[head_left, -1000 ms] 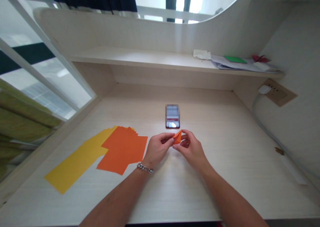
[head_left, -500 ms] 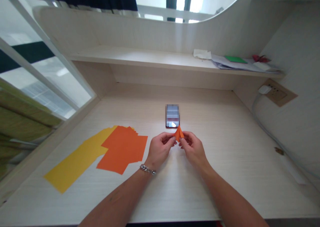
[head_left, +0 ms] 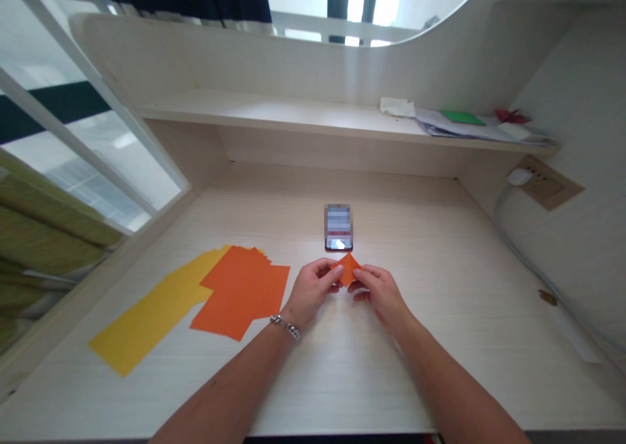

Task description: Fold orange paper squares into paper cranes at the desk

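Note:
A small piece of folded orange paper (head_left: 349,269) is held between my two hands, just in front of the phone. My left hand (head_left: 315,286) pinches its left corner between thumb and fingers. At the right corner, my right hand (head_left: 383,292) grips the paper with thumb and forefinger, its other fingers curled beneath. The paper looks like a flat diamond with a point toward the phone. Left of my hands lie overlapping orange sheets (head_left: 244,294), partly on top of a fanned row of yellow sheets (head_left: 147,320).
A phone (head_left: 338,227) with a lit, blurred screen lies beyond my hands on the pale desk (head_left: 313,379). Above runs a shelf (head_left: 274,115) bearing papers (head_left: 435,123) and a green item (head_left: 462,117). A cable (head_left: 518,255) hangs from the wall socket (head_left: 550,183) at the right.
The folded paper has gone from a narrow, raised point with open flaps to a flatter, wider diamond. My hands have shifted slightly, still holding both sides.

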`<state>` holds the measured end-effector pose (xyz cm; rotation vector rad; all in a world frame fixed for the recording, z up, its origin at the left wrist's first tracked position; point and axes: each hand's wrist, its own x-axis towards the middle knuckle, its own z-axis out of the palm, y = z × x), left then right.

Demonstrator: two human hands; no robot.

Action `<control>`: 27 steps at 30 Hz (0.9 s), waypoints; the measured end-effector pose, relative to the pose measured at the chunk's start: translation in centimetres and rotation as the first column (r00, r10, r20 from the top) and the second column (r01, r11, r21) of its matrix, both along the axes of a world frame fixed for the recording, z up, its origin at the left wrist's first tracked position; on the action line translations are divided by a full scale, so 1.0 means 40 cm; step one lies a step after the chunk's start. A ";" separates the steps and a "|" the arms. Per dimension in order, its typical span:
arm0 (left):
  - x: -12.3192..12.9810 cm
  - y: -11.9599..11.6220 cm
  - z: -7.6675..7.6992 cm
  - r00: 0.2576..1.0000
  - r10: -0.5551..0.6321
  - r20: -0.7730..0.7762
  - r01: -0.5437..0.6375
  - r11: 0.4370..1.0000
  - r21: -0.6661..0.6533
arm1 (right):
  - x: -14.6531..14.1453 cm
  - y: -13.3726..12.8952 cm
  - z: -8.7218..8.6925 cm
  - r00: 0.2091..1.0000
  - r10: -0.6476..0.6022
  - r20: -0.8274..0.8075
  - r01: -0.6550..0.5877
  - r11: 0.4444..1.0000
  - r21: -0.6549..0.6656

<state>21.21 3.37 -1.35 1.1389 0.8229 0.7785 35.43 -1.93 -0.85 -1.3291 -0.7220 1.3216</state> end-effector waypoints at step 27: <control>0.002 -0.005 0.008 0.969 0.083 0.232 -0.018 0.963 -0.267 | 0.024 -0.007 -0.003 0.994 0.099 0.033 -0.103 0.988 0.117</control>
